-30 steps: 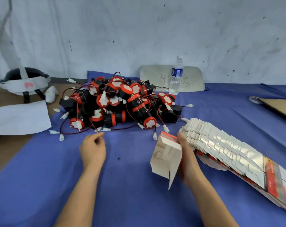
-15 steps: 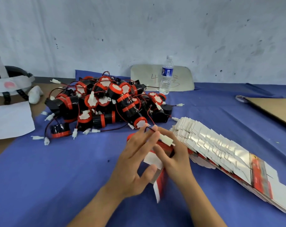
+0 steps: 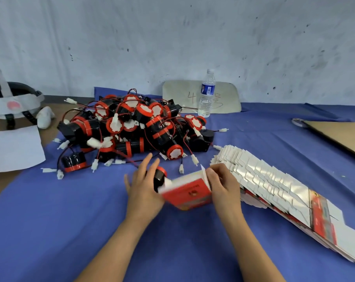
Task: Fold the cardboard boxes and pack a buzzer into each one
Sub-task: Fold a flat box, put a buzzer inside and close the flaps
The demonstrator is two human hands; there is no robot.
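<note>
- The left hand [image 3: 143, 189] lies with its fingers straight and spread, the palm side against a single buzzer [image 3: 159, 176].
- That buzzer is black with a red ring. It sits at the open left end of the box [image 3: 187, 193], partly inside it. How deep it goes cannot be told, as the view is blurred there.
- The right hand [image 3: 223, 185] has its fingers curled round the right end of the box and grips it near an upright white flap [image 3: 203, 172].
- The box is folded up, red face upward, and held just above the blue cloth [image 3: 50, 224] that covers the desk, between the two hands.
- The pile of buzzers [image 3: 136, 127] lies beyond the hands. It is a tangle of black bodies, red caps, red and black wires and white plugs.
- One buzzer [image 3: 73, 162] lies apart at the pile's near left edge.
- A fanned stack of flat boxes [image 3: 274, 188] runs from just beside the right hand toward the near right, white sides up with a red strip at the near end.
- A water bottle [image 3: 207, 92] stands upright behind the pile, in front of a pale card [image 3: 228, 98] that leans on the wall.
- At far left are a black and white helmet [image 3: 11, 98] and a white sheet [image 3: 11, 149].
- At far right lies a brown cardboard sheet [image 3: 341, 135], with a roll of tape [image 3: 297, 121] at its far corner.
</note>
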